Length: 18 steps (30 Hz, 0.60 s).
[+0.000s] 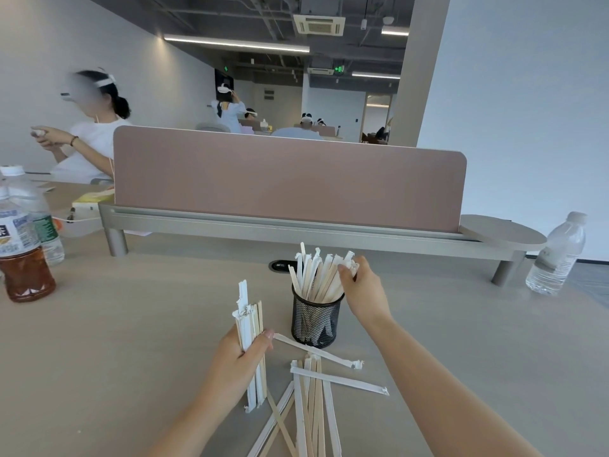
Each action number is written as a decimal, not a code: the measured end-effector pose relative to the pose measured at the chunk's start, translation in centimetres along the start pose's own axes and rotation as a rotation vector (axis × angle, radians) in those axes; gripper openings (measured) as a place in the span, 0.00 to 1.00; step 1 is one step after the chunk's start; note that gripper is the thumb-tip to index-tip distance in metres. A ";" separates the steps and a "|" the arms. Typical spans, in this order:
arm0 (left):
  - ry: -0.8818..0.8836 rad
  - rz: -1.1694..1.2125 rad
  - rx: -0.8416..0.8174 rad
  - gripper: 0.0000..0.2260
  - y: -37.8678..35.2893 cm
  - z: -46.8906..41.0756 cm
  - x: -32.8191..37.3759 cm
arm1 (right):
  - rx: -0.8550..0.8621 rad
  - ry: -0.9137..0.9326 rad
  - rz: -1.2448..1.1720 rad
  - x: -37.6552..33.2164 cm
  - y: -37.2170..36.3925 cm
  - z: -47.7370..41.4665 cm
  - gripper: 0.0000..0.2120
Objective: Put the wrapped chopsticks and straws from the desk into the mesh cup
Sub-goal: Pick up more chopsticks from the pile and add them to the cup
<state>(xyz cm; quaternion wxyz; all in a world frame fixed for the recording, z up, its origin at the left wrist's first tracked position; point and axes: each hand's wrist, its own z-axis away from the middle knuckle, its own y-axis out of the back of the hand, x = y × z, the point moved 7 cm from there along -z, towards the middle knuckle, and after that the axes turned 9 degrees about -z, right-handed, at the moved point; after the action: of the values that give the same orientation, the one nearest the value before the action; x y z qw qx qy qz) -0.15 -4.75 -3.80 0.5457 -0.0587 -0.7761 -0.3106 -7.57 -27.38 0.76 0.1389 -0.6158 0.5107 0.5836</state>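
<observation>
A black mesh cup (315, 319) stands upright on the desk, packed with several wrapped chopsticks and straws (316, 275) that fan out of its top. My right hand (361, 291) rests against the right side of that fan, fingers curled over the upper ends. My left hand (242, 361) grips an upright bundle of wrapped sticks (249, 319), left of the cup. More wrapped chopsticks and straws (311, 400) lie scattered on the desk in front of the cup, between my forearms.
A pink divider panel (286, 179) on a grey rail crosses the back of the desk. A tea bottle (23, 258) stands far left, a water bottle (557, 255) far right. A seated person (89, 140) is beyond the desk at left.
</observation>
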 end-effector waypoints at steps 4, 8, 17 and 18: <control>0.011 0.042 0.009 0.14 0.3 0.0 0.1 | 0.012 0.024 -0.110 0.5 0.4 0.6 0.26; 0.024 0.075 0.017 0.14 1.0 -0.3 0.4 | -0.098 -0.053 -0.347 2.8 0.2 1.7 0.46; 0.093 0.478 0.191 0.13 3.6 -5.4 4.4 | -0.428 -0.077 -0.405 5.1 -4.7 3.3 0.39; 0.090 0.520 0.179 0.14 2.9 -6.3 5.1 | -0.415 -0.073 -0.412 5.3 -4.8 3.2 0.37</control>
<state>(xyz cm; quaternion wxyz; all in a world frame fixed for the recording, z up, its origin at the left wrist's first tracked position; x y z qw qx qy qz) 4.16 -7.18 3.24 0.6442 -0.1934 -0.7342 -0.0928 -6.68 -25.23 -6.73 0.1439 -0.7005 0.2394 0.6567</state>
